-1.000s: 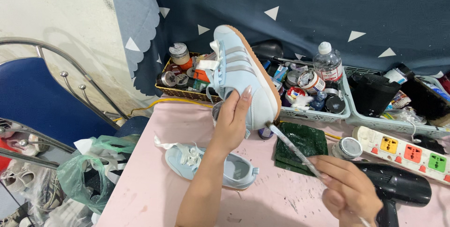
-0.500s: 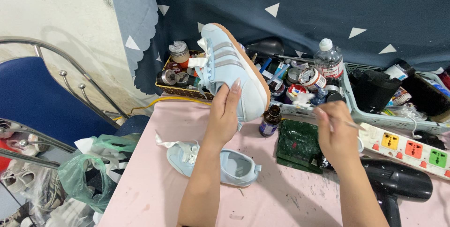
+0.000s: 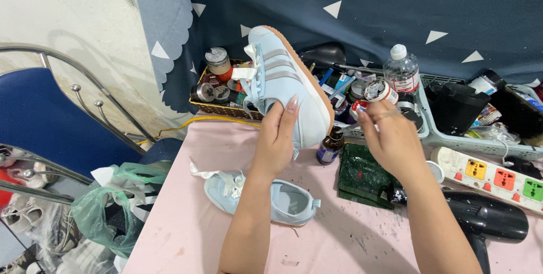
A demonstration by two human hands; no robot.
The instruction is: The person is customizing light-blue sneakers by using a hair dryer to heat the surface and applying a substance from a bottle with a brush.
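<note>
My left hand (image 3: 276, 138) grips a light blue sneaker (image 3: 288, 76) with grey stripes and a tan sole, holding it up on its side above the pink table (image 3: 186, 223). My right hand (image 3: 390, 141) reaches toward the small paint jars (image 3: 380, 90) in the tray behind, its fingers pinched on a thin brush that is mostly hidden. The matching sneaker (image 3: 266, 197) lies on the table below my left forearm, its white laces loose.
A brown bottle (image 3: 329, 146) and a dark green paint-stained plate (image 3: 365, 175) sit between my hands. A black hair dryer (image 3: 486, 223) and power strip (image 3: 492, 172) lie at right. Behind are a wicker basket (image 3: 218, 93), water bottle (image 3: 401, 70) and pale tray (image 3: 432, 132). A blue chair (image 3: 51, 121) and green bags (image 3: 107, 206) are at left.
My right hand rose from the table's near right edge with the brush and moved forward to the jars. The raised sneaker tilted slightly and shifted left in my left hand.
</note>
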